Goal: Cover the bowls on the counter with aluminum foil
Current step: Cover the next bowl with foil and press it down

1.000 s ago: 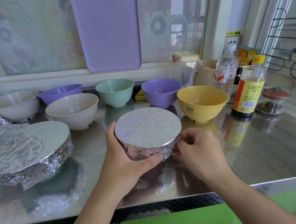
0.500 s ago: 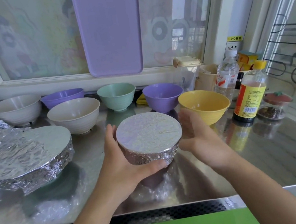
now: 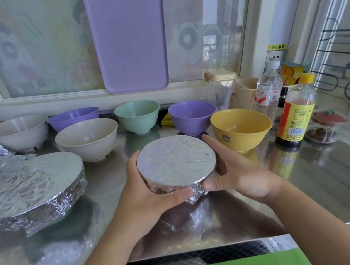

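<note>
Head-worn view, down over counter

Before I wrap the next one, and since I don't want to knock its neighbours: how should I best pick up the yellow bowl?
Probably pinch the yellow bowl by its near rim, coming from above and the front. It stands upright and open, so the rim is free. The purple bowl crowds its left, the sauce bottle its right.
</note>
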`<state>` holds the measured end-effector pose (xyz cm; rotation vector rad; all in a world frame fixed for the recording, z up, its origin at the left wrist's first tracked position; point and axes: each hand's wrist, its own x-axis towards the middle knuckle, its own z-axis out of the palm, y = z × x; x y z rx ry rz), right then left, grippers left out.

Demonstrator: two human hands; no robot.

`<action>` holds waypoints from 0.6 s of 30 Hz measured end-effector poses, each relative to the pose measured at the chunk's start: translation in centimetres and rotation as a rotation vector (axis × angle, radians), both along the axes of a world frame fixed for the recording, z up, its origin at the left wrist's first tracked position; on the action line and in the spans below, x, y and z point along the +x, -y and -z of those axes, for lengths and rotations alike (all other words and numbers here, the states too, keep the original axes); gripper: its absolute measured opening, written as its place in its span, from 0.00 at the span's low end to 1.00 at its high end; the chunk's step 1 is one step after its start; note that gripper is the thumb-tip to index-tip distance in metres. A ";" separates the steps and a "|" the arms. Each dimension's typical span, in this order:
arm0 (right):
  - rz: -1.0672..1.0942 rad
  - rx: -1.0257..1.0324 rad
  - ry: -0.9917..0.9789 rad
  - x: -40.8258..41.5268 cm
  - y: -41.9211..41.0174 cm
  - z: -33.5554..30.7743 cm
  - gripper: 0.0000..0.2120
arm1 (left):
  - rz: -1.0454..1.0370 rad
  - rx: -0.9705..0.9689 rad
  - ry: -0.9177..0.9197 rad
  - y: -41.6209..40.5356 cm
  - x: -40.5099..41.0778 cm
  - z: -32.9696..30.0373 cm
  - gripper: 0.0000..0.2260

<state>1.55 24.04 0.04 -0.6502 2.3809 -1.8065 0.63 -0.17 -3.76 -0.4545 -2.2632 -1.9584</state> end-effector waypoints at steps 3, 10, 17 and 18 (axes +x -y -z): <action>0.073 0.045 -0.033 -0.2 0.4 0.4 0.45 | 0.005 0.005 -0.010 0.1 0.0 -0.2 0.59; 0.121 0.046 -0.057 0.1 0.5 0.9 0.47 | 0.033 -0.036 0.031 0.7 -0.2 -0.6 0.62; 0.054 0.074 0.018 0.0 -0.4 0.5 0.68 | -0.047 -0.138 0.017 0.9 1.3 -1.3 0.73; 0.053 0.066 0.026 0.0 -0.3 0.6 0.67 | -0.054 -0.140 0.008 0.6 1.5 -1.2 0.72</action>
